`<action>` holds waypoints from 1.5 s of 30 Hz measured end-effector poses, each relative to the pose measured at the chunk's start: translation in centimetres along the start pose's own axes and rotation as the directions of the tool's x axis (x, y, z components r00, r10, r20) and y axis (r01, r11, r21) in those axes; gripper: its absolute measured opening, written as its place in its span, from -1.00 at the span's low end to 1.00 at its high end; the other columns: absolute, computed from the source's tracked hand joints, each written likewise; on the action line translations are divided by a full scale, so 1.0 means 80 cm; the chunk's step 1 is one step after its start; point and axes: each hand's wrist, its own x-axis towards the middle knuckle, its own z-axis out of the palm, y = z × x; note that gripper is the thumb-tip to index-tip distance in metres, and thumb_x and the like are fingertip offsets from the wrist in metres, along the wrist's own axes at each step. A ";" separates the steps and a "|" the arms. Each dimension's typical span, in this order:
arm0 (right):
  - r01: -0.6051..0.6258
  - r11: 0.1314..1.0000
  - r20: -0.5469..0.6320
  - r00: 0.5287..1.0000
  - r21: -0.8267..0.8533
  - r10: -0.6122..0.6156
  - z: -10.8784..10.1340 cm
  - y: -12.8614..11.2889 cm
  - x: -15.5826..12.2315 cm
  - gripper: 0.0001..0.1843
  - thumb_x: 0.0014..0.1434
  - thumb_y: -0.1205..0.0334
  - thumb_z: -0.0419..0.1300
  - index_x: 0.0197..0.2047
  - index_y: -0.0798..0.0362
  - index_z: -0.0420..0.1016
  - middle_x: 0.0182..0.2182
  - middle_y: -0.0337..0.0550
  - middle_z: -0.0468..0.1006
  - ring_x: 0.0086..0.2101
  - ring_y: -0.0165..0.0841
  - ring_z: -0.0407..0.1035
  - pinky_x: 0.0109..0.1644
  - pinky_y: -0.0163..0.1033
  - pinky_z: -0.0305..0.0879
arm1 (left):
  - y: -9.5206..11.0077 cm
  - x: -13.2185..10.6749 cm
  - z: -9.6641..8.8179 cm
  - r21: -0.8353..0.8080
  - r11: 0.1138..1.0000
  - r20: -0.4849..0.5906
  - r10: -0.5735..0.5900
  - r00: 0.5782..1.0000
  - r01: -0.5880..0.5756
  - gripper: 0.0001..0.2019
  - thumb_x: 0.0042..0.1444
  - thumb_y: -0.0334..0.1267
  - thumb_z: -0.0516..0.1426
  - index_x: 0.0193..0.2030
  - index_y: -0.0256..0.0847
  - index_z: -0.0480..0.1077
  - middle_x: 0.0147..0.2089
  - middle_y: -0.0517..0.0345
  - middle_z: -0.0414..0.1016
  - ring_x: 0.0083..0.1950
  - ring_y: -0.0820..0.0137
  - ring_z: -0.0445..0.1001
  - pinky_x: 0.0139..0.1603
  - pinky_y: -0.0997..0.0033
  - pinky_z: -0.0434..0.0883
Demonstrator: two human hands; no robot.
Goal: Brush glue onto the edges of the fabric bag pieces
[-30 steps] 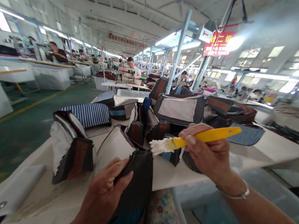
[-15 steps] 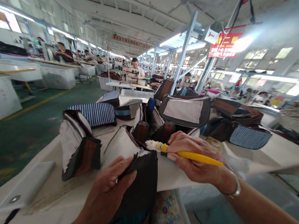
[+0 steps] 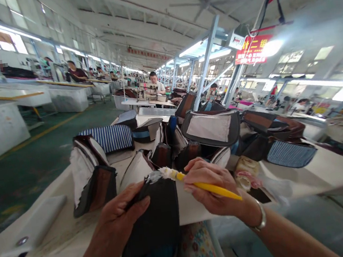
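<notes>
My left hand (image 3: 123,210) pinches the upper left edge of a dark fabric bag piece (image 3: 159,212), thumb on the near side. Its lower part hangs over the table's front edge towards my lap. Between the fingers of my right hand (image 3: 213,185) is a yellow-handled brush (image 3: 210,186). The white, clotted bristles touch the top edge of the bag piece, where a whitish wet-looking smear (image 3: 154,177) lies. Just beyond stand several part-made bags, among them one with a pale panel (image 3: 211,127) and one with blue-and-white stripes (image 3: 109,138).
On the table (image 3: 75,234), a pale flat plastic block (image 3: 35,226) lies at the left. A roll of tape (image 3: 244,180) sits right of my right hand. More dark bags (image 3: 260,143) are piled at the right. Co-workers sit at sewing machines farther off; a green-floored aisle (image 3: 57,129) runs at left.
The brush has moved left along the top edge of the bag piece, and the white smear there is larger. My left hand keeps its grip. The view has shifted slightly.
</notes>
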 end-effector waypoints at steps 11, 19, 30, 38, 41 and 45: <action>0.033 0.999 -0.031 0.999 0.011 -0.033 0.029 -0.002 0.011 -0.86 0.27 0.36 0.15 -0.09 0.00 0.38 -0.35 -0.19 0.55 -0.32 -0.32 0.42 -0.06 -0.09 0.45 | 0.013 0.000 -0.001 0.024 1.000 0.011 -0.001 1.000 0.000 -0.58 0.16 -0.01 0.20 0.11 -0.10 0.47 0.07 0.12 0.57 0.02 0.21 0.56 -0.07 0.31 0.56; -0.152 0.985 -0.223 0.966 -0.077 0.131 -0.005 -0.020 0.021 -0.83 0.25 0.43 0.18 -0.13 -0.02 0.43 -0.29 -0.17 0.55 -0.18 -0.29 0.46 -0.08 -0.15 0.40 | 0.027 -0.007 0.012 0.630 0.486 0.098 0.724 0.683 -0.606 -0.76 0.27 -0.40 0.07 0.04 -0.27 0.44 -0.29 0.13 0.49 -0.27 0.41 0.47 -0.18 0.41 0.46; 0.031 0.996 0.137 0.990 -0.087 -0.019 0.009 -0.015 0.042 -0.88 0.26 0.41 0.10 -0.18 0.00 0.35 -0.39 -0.20 0.51 -0.35 -0.34 0.41 -0.12 -0.14 0.40 | 0.027 -0.016 0.026 0.809 0.057 0.315 0.799 0.513 -0.585 -0.84 0.26 -0.47 0.06 -0.09 -0.33 0.44 -0.37 0.11 0.41 -0.34 0.35 0.37 -0.29 0.27 0.36; 0.083 0.991 0.188 0.980 -0.100 -0.063 0.019 -0.017 0.051 -0.91 0.29 0.38 0.09 -0.18 0.00 0.34 -0.39 -0.19 0.51 -0.34 -0.31 0.41 -0.08 -0.10 0.39 | 0.027 -0.018 0.025 0.775 0.094 0.305 0.810 0.500 -0.625 -0.83 0.25 -0.49 0.04 -0.09 -0.35 0.42 -0.35 0.10 0.42 -0.35 0.37 0.35 -0.34 0.30 0.34; 0.054 0.996 0.157 0.987 -0.064 -0.044 0.028 -0.019 0.052 -0.88 0.29 0.41 0.07 -0.18 -0.01 0.34 -0.40 -0.20 0.49 -0.34 -0.31 0.41 -0.12 -0.13 0.37 | 0.022 -0.022 0.029 0.777 0.085 0.289 0.832 0.474 -0.623 -0.83 0.24 -0.47 0.02 -0.13 -0.33 0.42 -0.38 0.10 0.40 -0.40 0.37 0.34 -0.43 0.29 0.30; -0.006 0.997 0.267 0.963 -0.077 0.026 0.043 -0.010 0.047 -0.86 0.29 0.39 0.08 -0.31 -0.02 0.32 -0.46 -0.24 0.42 -0.43 -0.33 0.31 -0.32 -0.20 0.28 | 0.009 -0.018 0.041 0.799 -0.007 0.275 0.894 0.355 -0.601 -0.88 0.16 -0.51 0.09 -0.32 -0.25 0.39 -0.50 0.18 0.26 -0.51 0.43 0.26 -0.57 0.31 0.12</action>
